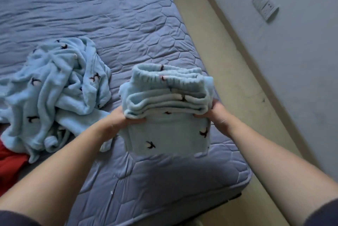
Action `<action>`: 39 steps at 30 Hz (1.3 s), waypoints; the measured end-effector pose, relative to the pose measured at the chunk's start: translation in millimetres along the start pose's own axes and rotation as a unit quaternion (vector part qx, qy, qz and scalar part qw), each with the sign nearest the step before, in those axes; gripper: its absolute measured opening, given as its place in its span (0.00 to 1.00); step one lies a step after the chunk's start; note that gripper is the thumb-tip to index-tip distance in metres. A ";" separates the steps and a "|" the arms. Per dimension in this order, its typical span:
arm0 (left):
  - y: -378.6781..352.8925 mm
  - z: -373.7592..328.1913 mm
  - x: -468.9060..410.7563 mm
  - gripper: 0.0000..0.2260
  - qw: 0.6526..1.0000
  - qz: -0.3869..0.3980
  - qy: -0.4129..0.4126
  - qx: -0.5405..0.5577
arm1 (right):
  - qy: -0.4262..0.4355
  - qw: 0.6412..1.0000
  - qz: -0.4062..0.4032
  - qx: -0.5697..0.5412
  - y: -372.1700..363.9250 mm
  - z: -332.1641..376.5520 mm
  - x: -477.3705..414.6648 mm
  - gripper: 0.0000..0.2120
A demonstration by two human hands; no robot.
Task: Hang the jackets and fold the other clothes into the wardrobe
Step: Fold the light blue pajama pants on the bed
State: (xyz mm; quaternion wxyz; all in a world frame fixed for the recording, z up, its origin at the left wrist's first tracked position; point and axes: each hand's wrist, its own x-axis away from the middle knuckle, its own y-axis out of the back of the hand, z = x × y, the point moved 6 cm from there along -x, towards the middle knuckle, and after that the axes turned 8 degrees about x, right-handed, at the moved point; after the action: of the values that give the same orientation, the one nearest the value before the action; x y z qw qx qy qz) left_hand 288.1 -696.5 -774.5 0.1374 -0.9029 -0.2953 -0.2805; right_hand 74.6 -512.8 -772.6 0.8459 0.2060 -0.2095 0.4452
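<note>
A folded pair of light blue fleece trousers (168, 130) with small dark bird prints is held up just above the bed's near right corner, its elastic waistband on top. My left hand (119, 118) grips its left edge and my right hand (214, 114) grips its right edge, fingers tucked under the upper fold. A second light blue fleece garment (54, 95) with the same print lies crumpled on the bed to the left.
The bed (113, 24) has a blue quilted cover. A red garment (11, 167) shows at the left edge. Beige floor (228, 72) runs along the bed's right side, below a grey wall with a socket plate (265, 6).
</note>
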 end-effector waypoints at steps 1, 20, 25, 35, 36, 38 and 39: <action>0.5 -16.5 7.1 0.32 0.998 -0.032 -0.051 -0.035 | 0.033 0.998 -0.019 0.044 6.4 18.0 6.6 0.26; 6.6 125.7 44.0 0.21 0.965 -0.201 0.166 0.038 | -0.160 0.983 -0.070 0.054 -17.4 -131.3 53.9 0.26; -3.1 105.9 43.9 0.16 0.962 -0.218 0.153 0.056 | -0.219 0.973 -0.049 -0.047 -28.2 -112.4 56.6 0.24; -9.4 148.9 98.4 0.21 0.975 -0.095 0.150 0.136 | -0.171 0.954 -0.101 0.223 -37.9 -159.7 110.7 0.18; -12.5 155.6 97.7 0.21 0.972 -0.088 0.170 0.133 | -0.187 0.948 -0.114 0.232 -35.4 -165.6 111.8 0.20; -18.8 159.6 92.3 0.24 0.970 -0.065 0.191 0.136 | -0.212 0.956 -0.107 0.171 -35.2 -171.3 109.0 0.23; -20.7 158.7 88.6 0.25 0.969 -0.055 0.195 0.138 | -0.213 0.965 -0.085 0.126 -38.2 -170.9 106.3 0.22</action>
State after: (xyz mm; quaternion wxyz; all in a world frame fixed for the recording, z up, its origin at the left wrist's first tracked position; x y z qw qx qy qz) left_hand 402.2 -574.1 -848.5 0.2999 -0.7854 -0.3479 -0.4151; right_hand 190.8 -370.3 -863.0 0.7834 0.4186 -0.3088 0.3402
